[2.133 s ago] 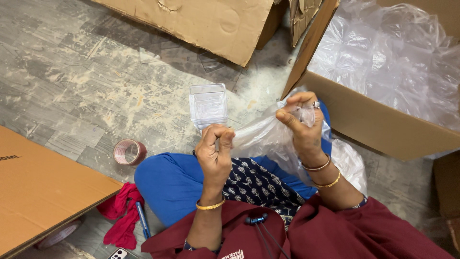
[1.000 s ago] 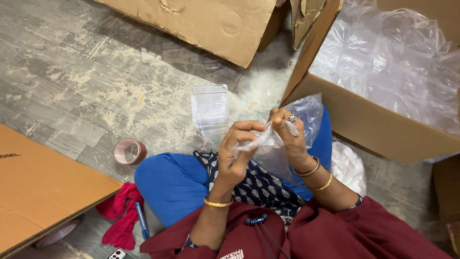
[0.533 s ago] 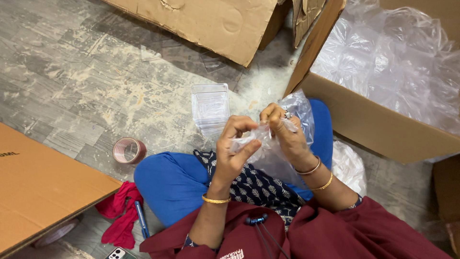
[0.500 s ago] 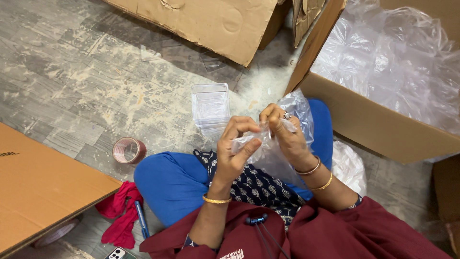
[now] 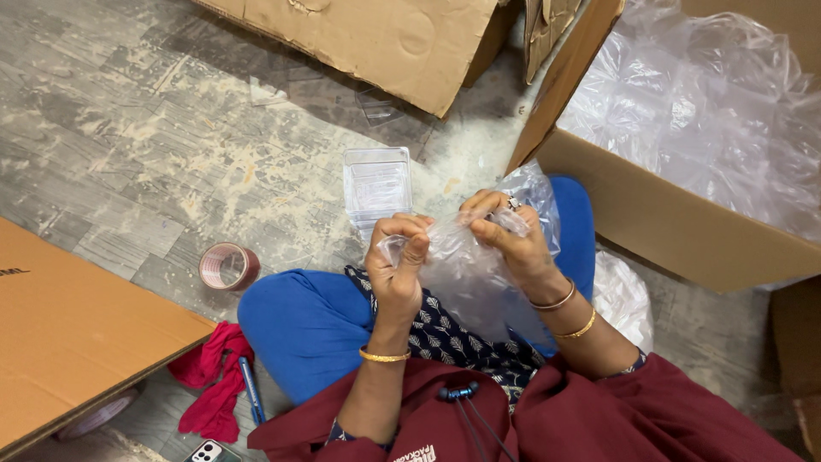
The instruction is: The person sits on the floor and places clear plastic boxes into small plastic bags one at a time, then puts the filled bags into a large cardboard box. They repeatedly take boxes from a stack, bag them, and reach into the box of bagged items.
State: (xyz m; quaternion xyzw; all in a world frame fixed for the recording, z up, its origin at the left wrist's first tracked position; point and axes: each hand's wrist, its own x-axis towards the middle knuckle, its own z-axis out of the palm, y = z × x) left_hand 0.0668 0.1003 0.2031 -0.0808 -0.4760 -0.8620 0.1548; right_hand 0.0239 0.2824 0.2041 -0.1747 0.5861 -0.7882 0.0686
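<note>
Head view: a clear plastic bag is pinched by the fingers of the left hand and right hand, above a clear plastic case on the floor.

Pretty even, soft indoor light, only faint shadows under the brown cardboard boxes. Some glare on the crinkled clear plastic liner. Mostly sharp, slight wide-angle stretch at edges.

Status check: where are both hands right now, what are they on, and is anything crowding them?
Left hand and right hand both pinched on a clear plastic bag above the lap. Clear plastic container on the floor just beyond. Nothing between the hands.
</note>
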